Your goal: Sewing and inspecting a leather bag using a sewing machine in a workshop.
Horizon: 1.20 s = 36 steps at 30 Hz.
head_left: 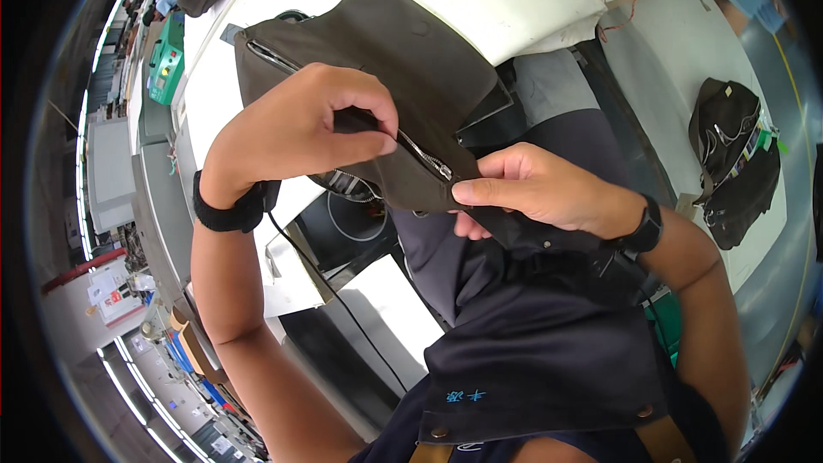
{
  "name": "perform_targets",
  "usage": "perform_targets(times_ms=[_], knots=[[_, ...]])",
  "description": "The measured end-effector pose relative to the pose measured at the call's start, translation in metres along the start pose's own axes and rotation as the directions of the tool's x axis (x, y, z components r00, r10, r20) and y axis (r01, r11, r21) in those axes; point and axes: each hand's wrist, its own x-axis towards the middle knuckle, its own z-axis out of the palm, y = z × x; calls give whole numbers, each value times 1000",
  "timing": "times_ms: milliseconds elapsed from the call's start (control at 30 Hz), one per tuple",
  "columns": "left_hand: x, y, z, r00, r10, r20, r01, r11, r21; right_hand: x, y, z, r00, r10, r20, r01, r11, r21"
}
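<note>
A dark brown fabric bag with a metal zipper is held up in front of me above my lap. My left hand pinches the fabric beside the zipper line, fingers curled closed on it. My right hand grips the bag's lower corner at the zipper's end, thumb and forefinger pressed together on the cloth next to the slider. Both wrists wear black bands. A thin black cord hangs from my left wrist.
A white worktable lies behind the bag, with orange wires at its far edge. Another dark bag with straps rests on a white surface at right. A green machine stands at left. My dark apron covers my lap.
</note>
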Motion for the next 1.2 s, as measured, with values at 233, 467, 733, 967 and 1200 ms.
perform_targets(times_ms=[233,467,733,967,1200], knots=[[2,11,15,992,-55,115,64,995,-74,2,-3,-5,999,-34,-2,34,998,-43],[-2,-5,32,994,70,78,-72,997,15,-3,-1,-3,980,-178,-84,147,946,-288],[5,-13,40,991,131,4,-129,979,-161,-1,-1,-6,984,-157,-79,127,945,-301],[14,-16,39,991,54,125,-32,984,-175,2,4,-7,987,-146,-74,116,942,-314],[21,-15,34,959,-126,252,177,966,-188,1,3,-3,986,-140,-90,105,945,-311]])
